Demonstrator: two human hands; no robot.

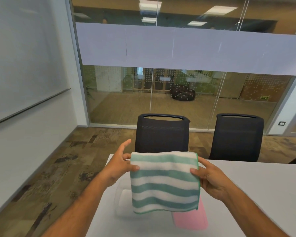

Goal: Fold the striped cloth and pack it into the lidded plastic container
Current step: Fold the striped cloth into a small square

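Observation:
The green-and-white striped cloth [164, 180] hangs folded over in the air above the white table [255, 194]. My left hand [121, 165] pinches its upper left edge, thumb in front and fingers behind. My right hand [208, 177] pinches the upper right edge the same way. Below the cloth sits a clear plastic container [123, 202], mostly hidden behind the hanging fabric. A pink lid [191, 219] lies on the table under the cloth's lower right corner.
Two black mesh office chairs [161, 134] [237, 135] stand at the table's far side. A glass partition wall lies beyond them. The table's left edge drops to patterned floor [50, 177]. A whiteboard hangs on the left wall.

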